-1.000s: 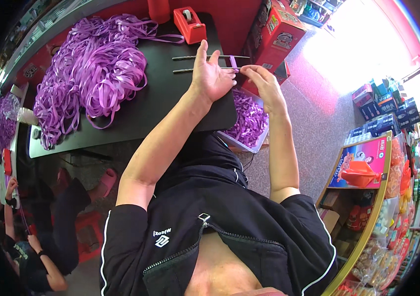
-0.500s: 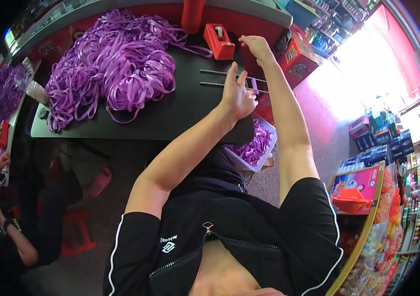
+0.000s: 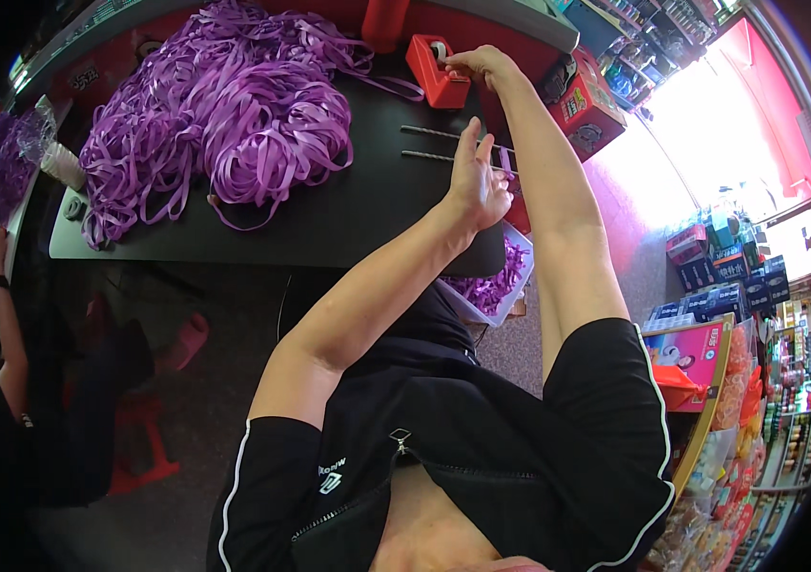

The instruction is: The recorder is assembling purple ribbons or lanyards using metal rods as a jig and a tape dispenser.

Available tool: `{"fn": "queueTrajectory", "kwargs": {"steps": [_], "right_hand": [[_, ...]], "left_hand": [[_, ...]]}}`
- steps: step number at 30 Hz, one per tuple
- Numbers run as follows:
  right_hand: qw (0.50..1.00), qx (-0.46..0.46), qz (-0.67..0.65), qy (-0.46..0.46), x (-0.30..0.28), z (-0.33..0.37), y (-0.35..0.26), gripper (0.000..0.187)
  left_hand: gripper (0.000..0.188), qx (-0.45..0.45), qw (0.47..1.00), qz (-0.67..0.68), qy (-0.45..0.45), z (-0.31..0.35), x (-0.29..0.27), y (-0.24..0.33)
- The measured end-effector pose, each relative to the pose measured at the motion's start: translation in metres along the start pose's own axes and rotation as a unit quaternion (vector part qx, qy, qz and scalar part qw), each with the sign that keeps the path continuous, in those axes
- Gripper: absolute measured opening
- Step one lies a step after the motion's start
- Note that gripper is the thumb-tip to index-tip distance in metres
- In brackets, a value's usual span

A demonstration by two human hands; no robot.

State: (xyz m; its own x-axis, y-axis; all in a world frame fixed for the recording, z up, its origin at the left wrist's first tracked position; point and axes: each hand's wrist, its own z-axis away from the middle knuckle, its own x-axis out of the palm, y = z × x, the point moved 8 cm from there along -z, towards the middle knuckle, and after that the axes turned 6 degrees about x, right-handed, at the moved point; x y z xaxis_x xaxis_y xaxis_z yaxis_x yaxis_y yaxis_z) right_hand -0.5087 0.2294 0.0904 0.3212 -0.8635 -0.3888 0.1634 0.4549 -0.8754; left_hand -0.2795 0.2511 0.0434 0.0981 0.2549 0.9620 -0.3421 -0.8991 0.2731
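My right hand point(image 3: 487, 65) reaches over the red tape dispenser point(image 3: 439, 81). Its fingers are pinched beside the tape roll point(image 3: 440, 51); whether a strip is between them is too small to see. Lower down, my left hand point(image 3: 480, 189) is upright over the table's right end, two fingers stretched up and the others loosely bent. Two thin metal rods point(image 3: 426, 154) stick out to the left from behind it. A purple ribbon point(image 3: 506, 173) crosses the rods by its bent fingers, partly hidden.
A big heap of purple ribbon point(image 3: 224, 114) covers the left of the black table point(image 3: 319, 234). Below its right corner stands a bin point(image 3: 523, 276) of short purple pieces. A red box point(image 3: 586, 110) is at the right. Another person's arm point(image 3: 10, 334) shows far left.
My right hand has come left and slightly up, onto the tape dispenser. My left hand appears a little further right, near the same ribbon. The other person's arm has shifted.
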Motion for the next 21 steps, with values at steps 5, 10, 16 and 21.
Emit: {"fn": "queueTrajectory", "kwargs": {"steps": [5, 10, 16, 21], "right_hand": [[0.996, 0.053, -0.059, 0.034, -0.009, 0.001, 0.005, 0.014], [0.993, 0.115, -0.038, -0.008, -0.012, 0.018, 0.005, 0.012], [0.992, 0.111, -0.049, -0.025, -0.023, 0.032, 0.006, 0.018], [0.994, 0.104, -0.032, -0.015, -0.020, 0.054, 0.010, 0.016]], "left_hand": [[0.100, -0.006, 1.000, 0.010, -0.001, -0.001, 0.002, 0.000], [0.100, -0.006, 1.000, 0.011, 0.005, 0.001, 0.001, 0.003], [0.102, -0.004, 1.000, 0.010, 0.005, -0.001, 0.001, 0.001], [0.103, 0.004, 1.000, 0.004, 0.000, 0.000, 0.001, 0.004]]}}
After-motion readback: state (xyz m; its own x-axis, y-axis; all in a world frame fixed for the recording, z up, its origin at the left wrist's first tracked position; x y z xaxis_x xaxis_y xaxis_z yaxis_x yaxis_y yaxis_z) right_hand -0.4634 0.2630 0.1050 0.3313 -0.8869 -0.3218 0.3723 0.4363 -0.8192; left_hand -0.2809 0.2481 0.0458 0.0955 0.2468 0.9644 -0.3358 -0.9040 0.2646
